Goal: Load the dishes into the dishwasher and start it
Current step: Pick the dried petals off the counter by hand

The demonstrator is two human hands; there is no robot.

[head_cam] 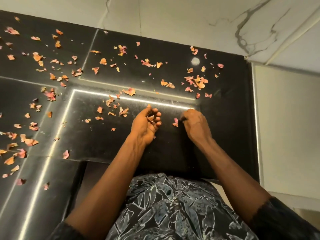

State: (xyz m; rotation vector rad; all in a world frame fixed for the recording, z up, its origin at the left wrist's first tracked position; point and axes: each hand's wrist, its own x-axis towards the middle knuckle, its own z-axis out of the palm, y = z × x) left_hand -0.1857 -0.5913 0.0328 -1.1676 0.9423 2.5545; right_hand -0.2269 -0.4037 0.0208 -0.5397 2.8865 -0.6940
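Note:
No dish or dishwasher shows in the head view. Dried pink and orange petals (129, 91) lie scattered over a black glossy surface (97, 135). My left hand (147, 122) is turned palm up and cupped, its fingers curled round a few petals. My right hand (196, 124) rests knuckles up on the surface with its fingers curled down. A pink petal (175, 120) lies right at its fingertips. The fingertips are hidden, so I cannot tell whether they pinch it.
Bright light strips (131, 99) run across the black surface. A white marble-look wall (190, 23) stands behind it and a pale panel (285, 118) to the right. Petals lie thickest at the left and back. My patterned shirt (173, 205) fills the bottom.

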